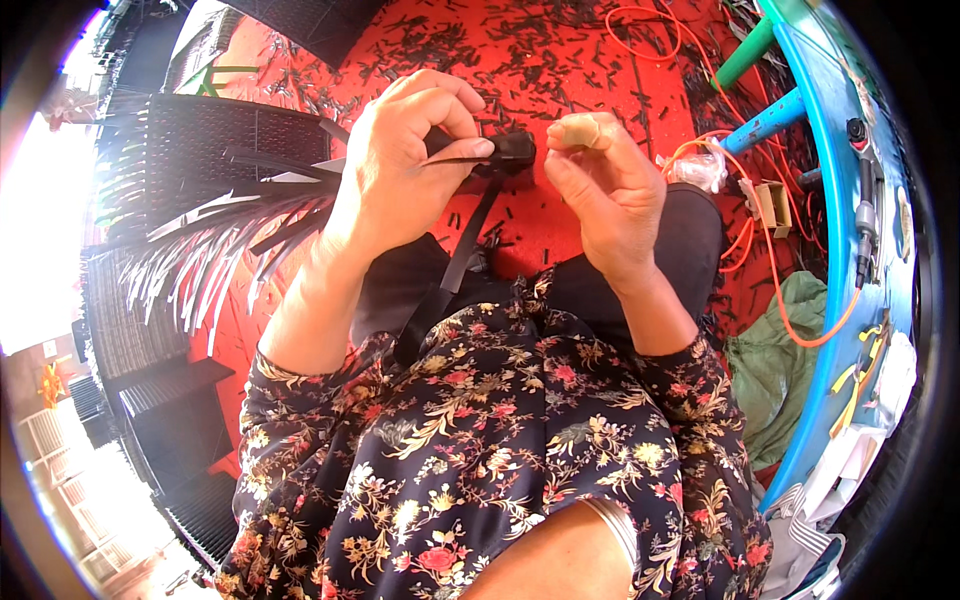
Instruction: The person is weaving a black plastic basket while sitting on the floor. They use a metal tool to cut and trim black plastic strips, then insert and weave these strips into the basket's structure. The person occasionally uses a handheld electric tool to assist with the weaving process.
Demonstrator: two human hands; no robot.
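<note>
My left hand [405, 160] pinches a black strap [462, 255] near its top end, where a small black buckle [512, 150] sits. The strap hangs down from the buckle to my lap. My right hand [600, 185] is just right of the buckle, fingers curled, with a tan tape wrap on the thumb tip; whether it touches the buckle I cannot tell. Both hands are held above my knees, over a red floor.
Many short black strap offcuts litter the red floor [560, 70]. A bundle of long black strips [215, 245] lies at left beside black woven panels [215, 140]. A blue table [850, 230] with tools stands at right, an orange cable [790, 320] and green cloth [775, 365] below it.
</note>
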